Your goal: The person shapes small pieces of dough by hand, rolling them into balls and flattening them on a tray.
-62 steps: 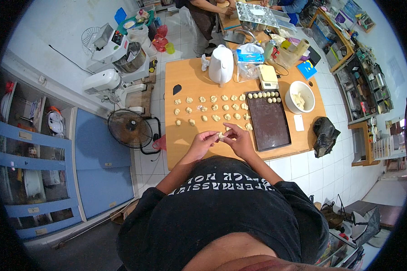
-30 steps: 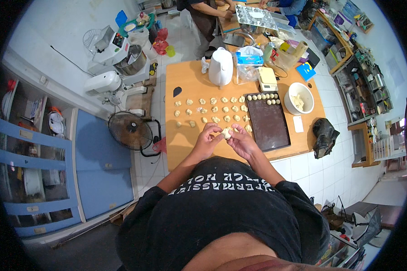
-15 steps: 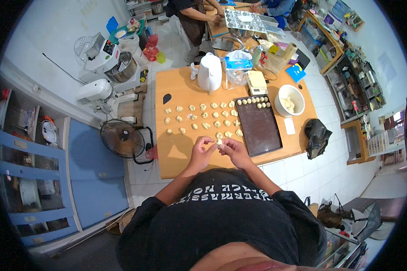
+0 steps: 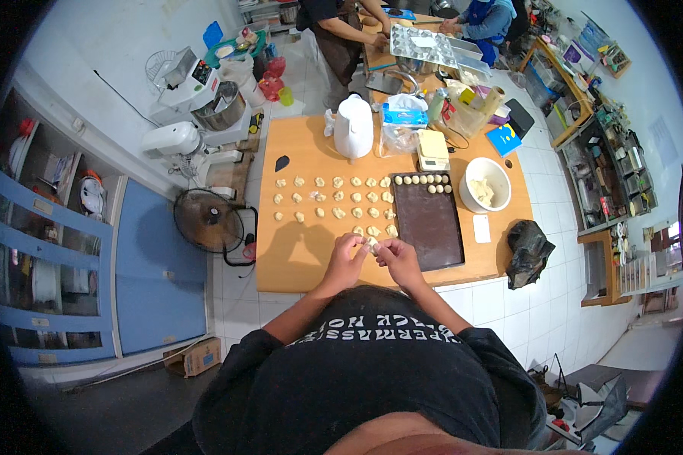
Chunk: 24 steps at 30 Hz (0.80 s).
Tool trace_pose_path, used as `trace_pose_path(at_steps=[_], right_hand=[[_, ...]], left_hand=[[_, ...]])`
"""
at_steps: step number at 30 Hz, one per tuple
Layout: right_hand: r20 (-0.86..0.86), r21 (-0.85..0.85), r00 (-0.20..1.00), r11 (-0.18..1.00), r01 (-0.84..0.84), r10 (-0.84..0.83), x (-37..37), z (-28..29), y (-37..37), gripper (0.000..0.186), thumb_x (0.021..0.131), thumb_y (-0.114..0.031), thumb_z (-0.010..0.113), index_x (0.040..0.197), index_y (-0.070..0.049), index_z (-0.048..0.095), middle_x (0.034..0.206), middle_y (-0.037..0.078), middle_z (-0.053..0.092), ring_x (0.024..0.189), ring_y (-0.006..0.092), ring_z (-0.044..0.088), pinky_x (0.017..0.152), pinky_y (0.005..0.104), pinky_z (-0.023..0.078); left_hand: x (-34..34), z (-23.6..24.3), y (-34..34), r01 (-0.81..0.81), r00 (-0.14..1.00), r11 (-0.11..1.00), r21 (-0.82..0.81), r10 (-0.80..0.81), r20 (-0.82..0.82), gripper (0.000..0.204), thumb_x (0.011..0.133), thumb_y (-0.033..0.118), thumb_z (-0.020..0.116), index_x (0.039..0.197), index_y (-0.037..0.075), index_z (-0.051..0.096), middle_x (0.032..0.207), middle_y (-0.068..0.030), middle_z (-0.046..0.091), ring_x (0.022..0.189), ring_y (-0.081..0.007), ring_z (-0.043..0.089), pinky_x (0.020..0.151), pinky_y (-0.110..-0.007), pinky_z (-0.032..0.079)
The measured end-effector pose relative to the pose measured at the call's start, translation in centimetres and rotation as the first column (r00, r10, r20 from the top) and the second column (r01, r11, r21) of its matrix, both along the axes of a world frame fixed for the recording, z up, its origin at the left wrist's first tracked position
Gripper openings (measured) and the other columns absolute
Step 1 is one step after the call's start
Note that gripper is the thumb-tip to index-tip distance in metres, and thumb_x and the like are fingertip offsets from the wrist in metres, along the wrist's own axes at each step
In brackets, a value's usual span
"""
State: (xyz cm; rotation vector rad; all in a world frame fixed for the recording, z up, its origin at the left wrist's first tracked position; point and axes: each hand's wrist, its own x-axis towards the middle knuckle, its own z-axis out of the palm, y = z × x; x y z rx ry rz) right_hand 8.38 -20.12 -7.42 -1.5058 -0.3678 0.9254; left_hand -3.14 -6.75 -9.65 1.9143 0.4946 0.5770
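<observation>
A small piece of pale dough (image 4: 372,242) is pinched between the fingertips of my left hand (image 4: 344,262) and my right hand (image 4: 399,260), just above the near part of the table. Rows of rough dough lumps (image 4: 338,196) lie on the wood in front of my hands. Right of them is a dark baking tray (image 4: 429,227), with several smooth dough balls (image 4: 423,180) lined up along its far edge. Beyond the tray's right side stands a white tub (image 4: 465,182) holding a larger mass of dough (image 4: 481,191).
A white kettle (image 4: 354,127), a blue tissue pack (image 4: 404,114) and a kitchen scale (image 4: 432,150) stand along the far side of the wooden table (image 4: 296,258). A black plastic bag (image 4: 530,250) hangs at the right edge. Two people (image 4: 341,34) work at another table beyond.
The view has shifted slightly. Both hands stay together on the dough piece, their fingers a little closer around it.
</observation>
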Motion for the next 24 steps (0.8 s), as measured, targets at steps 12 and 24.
trace_pose_path(at_steps=[12,24], right_hand=[[0.398,-0.045,0.912,0.995,-0.085,0.096,7.4,2.3,-7.2,0.025,0.092,-0.009,0.075,0.114,0.001,0.070,0.095,0.011,0.073,0.082,0.0130,0.067,0.075,0.0286,0.055],[0.319,-0.079,0.928,0.981,-0.180,0.195,16.6,0.4,-10.8,0.015,0.093,0.000,0.068,0.107,0.002,0.071,0.093,0.003,0.071,0.082,0.0084,0.064,0.072,0.0258,0.052]], left_hand=[[7.0,-0.1,-7.0,0.064,0.995,0.917,-0.394,-0.090,-0.046,0.015,0.098,0.014,0.068,0.107,0.001,0.067,0.101,-0.0029,0.071,0.088,-0.0080,0.063,0.079,-0.027,0.049],[14.1,-1.7,-10.8,0.046,0.999,0.693,-0.719,-0.043,0.022,0.018,0.099,0.012,0.064,0.112,0.001,0.070,0.102,-0.0032,0.071,0.089,-0.0071,0.061,0.079,-0.023,0.047]])
